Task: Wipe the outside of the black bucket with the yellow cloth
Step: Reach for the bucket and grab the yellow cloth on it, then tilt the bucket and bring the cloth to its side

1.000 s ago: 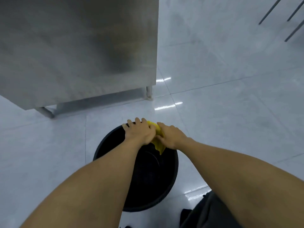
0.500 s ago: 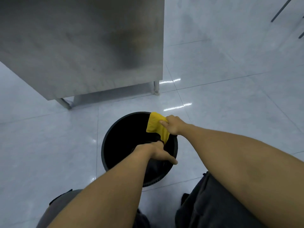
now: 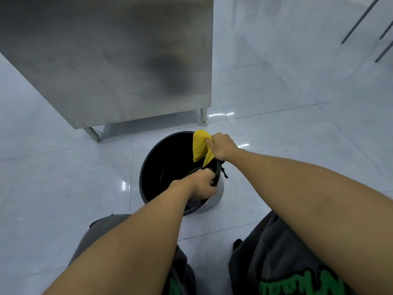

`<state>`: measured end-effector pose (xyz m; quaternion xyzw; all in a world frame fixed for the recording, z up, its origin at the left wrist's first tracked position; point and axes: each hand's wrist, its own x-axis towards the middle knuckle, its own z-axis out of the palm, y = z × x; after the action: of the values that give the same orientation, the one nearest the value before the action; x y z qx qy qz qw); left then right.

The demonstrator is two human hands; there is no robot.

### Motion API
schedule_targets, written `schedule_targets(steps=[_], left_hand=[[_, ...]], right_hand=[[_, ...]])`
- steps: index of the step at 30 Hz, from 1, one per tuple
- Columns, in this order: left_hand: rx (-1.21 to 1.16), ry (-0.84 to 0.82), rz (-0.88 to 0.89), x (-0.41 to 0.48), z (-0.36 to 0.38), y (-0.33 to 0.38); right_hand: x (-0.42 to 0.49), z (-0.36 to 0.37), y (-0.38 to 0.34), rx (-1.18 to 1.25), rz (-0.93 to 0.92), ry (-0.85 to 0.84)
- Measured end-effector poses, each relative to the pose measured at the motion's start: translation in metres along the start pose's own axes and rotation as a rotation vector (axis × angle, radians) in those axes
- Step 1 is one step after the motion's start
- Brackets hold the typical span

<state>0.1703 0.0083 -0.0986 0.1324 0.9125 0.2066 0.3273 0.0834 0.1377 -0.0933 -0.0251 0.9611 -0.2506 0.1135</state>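
Note:
The black bucket (image 3: 161, 167) stands on the tiled floor in front of my knees, its open mouth facing up. My right hand (image 3: 222, 147) is shut on the yellow cloth (image 3: 200, 146), holding it at the bucket's far right rim, with the cloth hanging over the opening. My left hand (image 3: 202, 185) is closed around the bucket's black handle (image 3: 218, 172) at the near right rim. My left forearm hides part of the near rim.
A stainless steel cabinet (image 3: 119, 60) on short legs stands just beyond the bucket. Glossy pale floor tiles (image 3: 297, 135) spread to the right and left. Thin dark metal legs (image 3: 359, 20) show at the top right. My knees in dark trousers (image 3: 276, 252) are at the bottom.
My left hand has come off the far rim, moved to the near right side and closed on the handle. The right hand has lifted the cloth at the rim. The view has pulled back.

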Motion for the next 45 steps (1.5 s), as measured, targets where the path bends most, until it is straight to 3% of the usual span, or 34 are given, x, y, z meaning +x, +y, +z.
schedule_targets(steps=[4,8,15,19,27,31,37,41,45], left_hand=[[-0.07,0.085,0.032,0.001,0.014,0.0],[-0.085,0.286,0.036,0.003,0.024,0.004],[-0.138,0.585,0.034,0.002,0.016,-0.008],[-0.074,0.67,0.053,-0.002,0.006,-0.017],[-0.157,0.843,-0.068,0.002,-0.01,-0.023],[-0.331,0.951,-0.156,0.005,-0.015,-0.022],[-0.425,1.038,-0.105,0.008,-0.012,-0.024],[-0.385,1.07,-0.098,0.004,-0.012,-0.026],[-0.158,0.917,-0.226,0.001,-0.013,-0.02]], right_hand=[[-0.002,0.006,-0.001,-0.108,-0.032,0.056],[-0.008,0.014,-0.001,-0.058,-0.042,0.184],[-0.021,0.025,-0.007,0.678,0.268,0.491],[-0.025,0.023,-0.01,0.961,0.417,0.698],[-0.026,-0.006,-0.04,1.08,0.205,0.948],[-0.032,-0.003,-0.046,0.959,0.049,0.859],[-0.048,0.066,-0.034,0.708,-0.153,0.364],[-0.046,0.079,-0.032,0.73,-0.191,0.359],[-0.043,0.09,-0.015,0.624,-0.021,0.426]])
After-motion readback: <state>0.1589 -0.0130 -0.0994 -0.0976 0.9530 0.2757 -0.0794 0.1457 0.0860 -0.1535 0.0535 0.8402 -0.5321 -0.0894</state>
